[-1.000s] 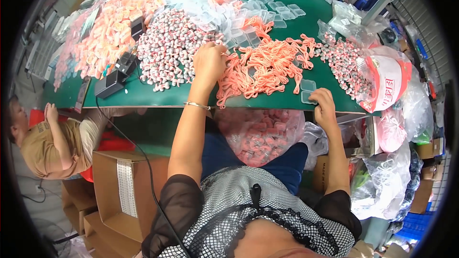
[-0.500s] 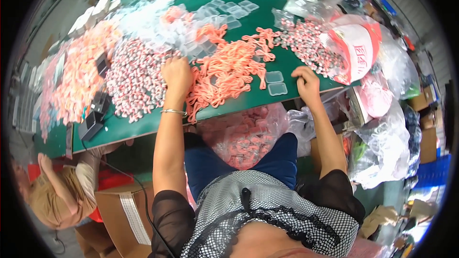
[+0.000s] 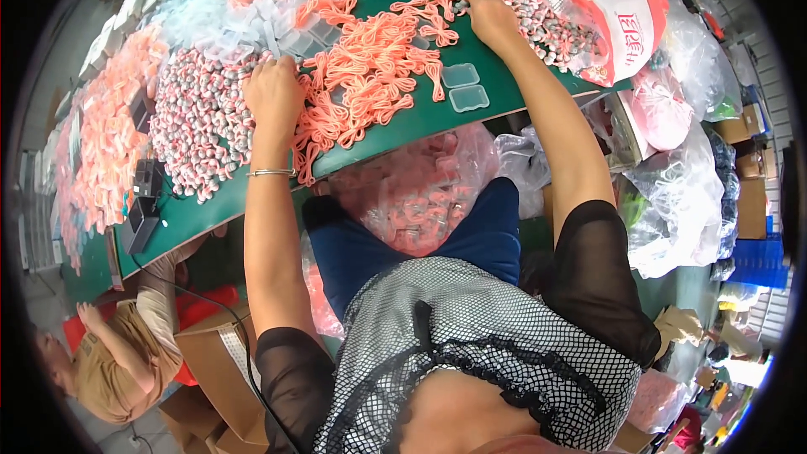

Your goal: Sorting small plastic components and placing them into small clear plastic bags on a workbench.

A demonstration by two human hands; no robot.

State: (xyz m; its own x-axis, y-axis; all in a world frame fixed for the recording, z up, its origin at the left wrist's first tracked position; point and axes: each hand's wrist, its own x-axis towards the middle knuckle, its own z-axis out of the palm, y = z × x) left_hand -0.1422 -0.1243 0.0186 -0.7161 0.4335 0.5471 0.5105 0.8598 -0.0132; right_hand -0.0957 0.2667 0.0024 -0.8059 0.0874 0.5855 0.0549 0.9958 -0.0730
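- A green table [image 3: 420, 122] is heaped with orange cord loops [image 3: 370, 76].
- Left hand [image 3: 273, 92] lies flat, fingers spread, on the cords.
- Right hand [image 3: 487, 13] curls at the pile's far edge (grip unclear).
- Judging: sorting stage; next means pinching one loop free.

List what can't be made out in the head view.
- Left hand: palm down on the orange cord pile; whether the fingers grip anything is hidden.
- Right hand: fingertips buried among the small pieces.
- Bag on the lap: contents blurred by plastic.
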